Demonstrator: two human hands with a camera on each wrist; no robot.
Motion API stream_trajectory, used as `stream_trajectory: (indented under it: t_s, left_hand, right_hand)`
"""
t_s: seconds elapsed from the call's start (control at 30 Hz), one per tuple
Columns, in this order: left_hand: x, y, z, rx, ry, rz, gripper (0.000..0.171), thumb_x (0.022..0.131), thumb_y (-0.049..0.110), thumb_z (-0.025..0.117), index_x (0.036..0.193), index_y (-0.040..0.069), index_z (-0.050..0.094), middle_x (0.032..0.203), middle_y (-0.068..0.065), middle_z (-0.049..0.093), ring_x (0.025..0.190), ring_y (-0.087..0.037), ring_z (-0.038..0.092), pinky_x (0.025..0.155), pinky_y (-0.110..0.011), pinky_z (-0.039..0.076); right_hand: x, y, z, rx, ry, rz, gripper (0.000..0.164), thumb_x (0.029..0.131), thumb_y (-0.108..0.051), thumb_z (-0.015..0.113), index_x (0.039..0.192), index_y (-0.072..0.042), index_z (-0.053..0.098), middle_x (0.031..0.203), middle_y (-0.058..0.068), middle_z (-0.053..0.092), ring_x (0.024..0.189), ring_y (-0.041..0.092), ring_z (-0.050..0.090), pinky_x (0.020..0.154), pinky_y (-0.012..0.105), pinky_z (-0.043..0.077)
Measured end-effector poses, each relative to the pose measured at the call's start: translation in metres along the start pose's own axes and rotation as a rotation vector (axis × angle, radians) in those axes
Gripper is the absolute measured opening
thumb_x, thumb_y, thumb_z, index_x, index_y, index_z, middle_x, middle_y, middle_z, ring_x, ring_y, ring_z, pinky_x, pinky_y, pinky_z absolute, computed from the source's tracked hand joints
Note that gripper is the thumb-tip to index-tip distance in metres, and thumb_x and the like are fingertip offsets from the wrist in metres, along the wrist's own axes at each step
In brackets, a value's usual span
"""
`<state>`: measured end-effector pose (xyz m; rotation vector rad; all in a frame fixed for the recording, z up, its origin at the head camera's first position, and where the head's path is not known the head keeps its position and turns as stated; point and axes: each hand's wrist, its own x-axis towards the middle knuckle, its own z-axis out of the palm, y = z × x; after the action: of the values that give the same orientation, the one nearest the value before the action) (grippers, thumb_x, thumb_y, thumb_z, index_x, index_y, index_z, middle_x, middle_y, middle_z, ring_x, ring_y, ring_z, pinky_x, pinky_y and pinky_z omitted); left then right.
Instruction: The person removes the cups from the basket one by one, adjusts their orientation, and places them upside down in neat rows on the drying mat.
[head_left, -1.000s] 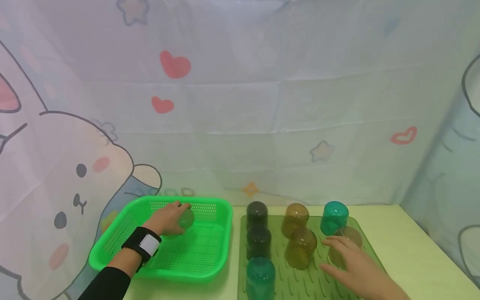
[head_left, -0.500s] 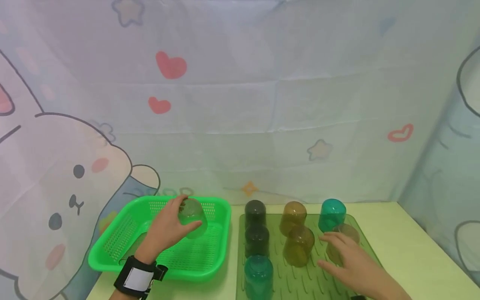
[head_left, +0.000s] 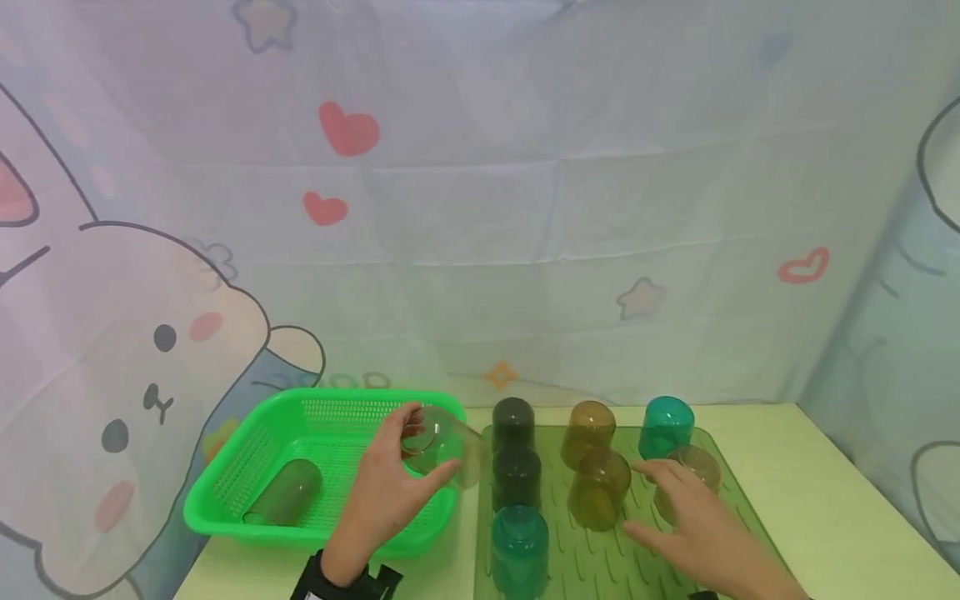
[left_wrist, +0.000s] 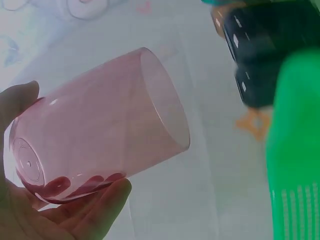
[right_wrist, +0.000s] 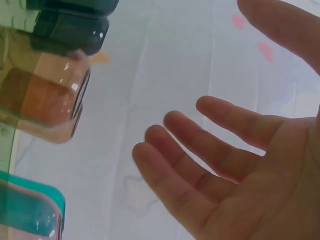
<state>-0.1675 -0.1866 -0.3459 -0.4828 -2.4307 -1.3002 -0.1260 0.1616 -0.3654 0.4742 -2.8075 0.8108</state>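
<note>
My left hand grips a clear pinkish cup near its base, fingers on one side and thumb on the other. In the head view the cup is tilted, its mouth toward the right, over the right rim of the green basket. Another see-through cup lies on its side in the basket. My right hand holds nothing; its fingers are spread and relaxed above the green mat. Just behind it in the head view stands an upside-down pinkish cup, partly hidden by the fingers.
Upside-down cups stand in columns on the mat: dark ones and a teal one at left, two amber ones in the middle, a teal one at back right. A patterned cloth hangs behind the pale table.
My left hand has lifted the pinkish cup out of the basket and carried it right, tipping it. The cup lying in the basket has come into view. My right hand has barely moved.
</note>
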Motion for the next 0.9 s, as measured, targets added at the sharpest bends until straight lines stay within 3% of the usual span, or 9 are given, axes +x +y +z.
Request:
stream_trajectory:
  t_s: [0.23,0.4,0.63,0.9]
  left_hand:
    - [-0.013,0.016,0.037,-0.203,-0.063,-0.016,0.071,0.083,0.04,0.071,0.139,0.014,0.036,0.128,-0.003,0.048,0.118,-0.02,0.05,0.091,-0.032,0.047]
    - [-0.013,0.025,0.06,-0.306,-0.096,-0.035,0.068,0.083,0.035,0.073,0.136,0.012,0.039,0.121,-0.004,0.05,0.108,-0.02,0.054,0.085,-0.034,0.051]
    - [-0.014,0.033,0.083,-0.296,-0.164,0.016,0.069,0.081,0.041,0.074,0.133,0.009,0.043,0.11,-0.002,0.054,0.094,-0.015,0.057,0.074,-0.026,0.053]
    - [-0.019,0.041,0.093,-0.302,-0.192,0.044,0.065,0.083,0.04,0.072,0.134,0.01,0.044,0.113,0.0,0.053,0.098,-0.014,0.056,0.075,-0.025,0.052]
  right_hand:
    - [0.002,-0.019,0.007,0.091,0.004,0.001,0.08,0.075,-0.062,0.068,0.134,-0.012,0.048,0.13,0.007,0.047,0.109,0.026,0.053,0.079,0.043,0.05]
    - [0.003,-0.027,0.015,0.087,0.115,-0.098,0.076,0.075,-0.052,0.075,0.135,-0.014,0.048,0.13,0.003,0.048,0.115,0.026,0.051,0.084,0.048,0.05]
    - [0.005,-0.03,0.025,0.059,0.238,-0.267,0.077,0.071,-0.038,0.083,0.135,-0.014,0.047,0.133,0.001,0.046,0.119,0.019,0.046,0.084,0.044,0.051]
    - [0.004,-0.03,0.033,0.05,0.246,-0.341,0.08,0.071,-0.042,0.082,0.138,-0.016,0.045,0.132,0.0,0.047,0.117,0.018,0.048,0.084,0.041,0.052]
